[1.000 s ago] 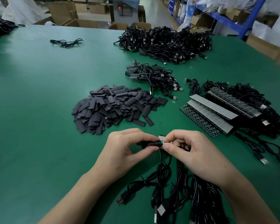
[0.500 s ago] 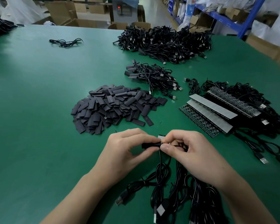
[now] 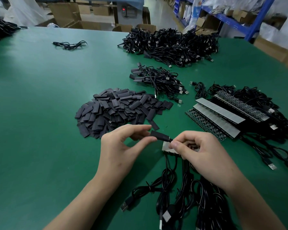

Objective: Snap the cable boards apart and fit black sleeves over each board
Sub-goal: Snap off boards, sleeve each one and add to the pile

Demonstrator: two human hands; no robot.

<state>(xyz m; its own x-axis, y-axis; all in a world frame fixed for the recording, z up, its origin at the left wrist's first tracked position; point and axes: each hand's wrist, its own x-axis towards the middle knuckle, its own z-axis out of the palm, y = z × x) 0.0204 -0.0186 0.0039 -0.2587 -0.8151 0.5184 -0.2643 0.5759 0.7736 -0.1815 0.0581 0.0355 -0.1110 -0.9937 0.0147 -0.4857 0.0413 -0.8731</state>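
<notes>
Shifted leftward, the left hand pinches a flat black sleeve; the right hand grips the pale board strip; grey panel stacks beyond it await.

Two hands, one sleeve heap, two grey strips

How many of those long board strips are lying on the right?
4: a grey strip, a second grey strip beside it, a dark strip in front, and a fourth strip behind, against the cables. More may be hidden under them.
</notes>
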